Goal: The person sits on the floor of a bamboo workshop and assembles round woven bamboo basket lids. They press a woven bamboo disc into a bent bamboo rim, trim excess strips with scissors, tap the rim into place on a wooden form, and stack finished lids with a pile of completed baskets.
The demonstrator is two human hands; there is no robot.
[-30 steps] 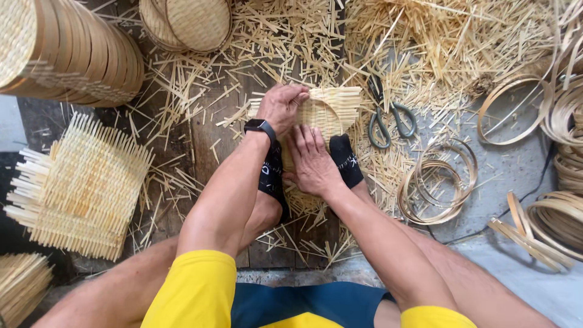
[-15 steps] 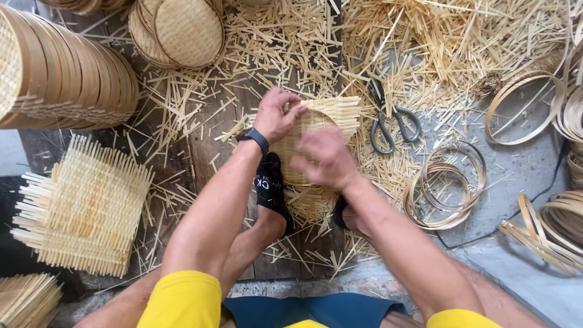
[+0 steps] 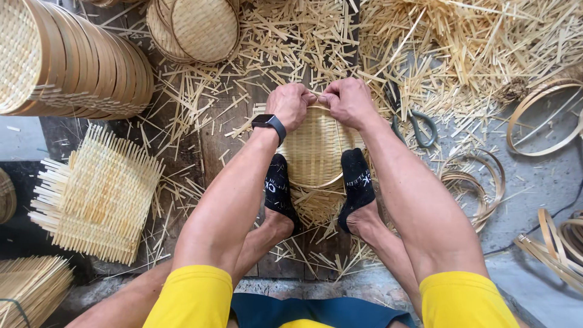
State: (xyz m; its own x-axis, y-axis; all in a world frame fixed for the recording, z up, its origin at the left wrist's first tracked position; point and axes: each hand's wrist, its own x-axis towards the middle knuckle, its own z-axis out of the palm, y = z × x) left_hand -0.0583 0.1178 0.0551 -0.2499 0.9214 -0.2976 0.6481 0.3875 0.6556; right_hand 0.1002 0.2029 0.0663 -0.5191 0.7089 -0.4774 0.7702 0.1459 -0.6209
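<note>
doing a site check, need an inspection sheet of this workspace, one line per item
surface: dark wooden board on grey floor
job's things: woven bamboo basket, pinned between two black-socked feet
clutter: bamboo offcuts all over; scissors; bamboo rings
hands: left hand and right hand both gripping the basket's far rim
cables: thin black cable at right
surroundings: stacked finished baskets; square woven mats

We see a stack of baskets [image 3: 67, 61] at the floor's far left corner, a square mat [image 3: 100, 194] along the left edge, scissors [image 3: 416, 124] right of centre, and hoops [image 3: 540, 115] by the right edge.
</note>
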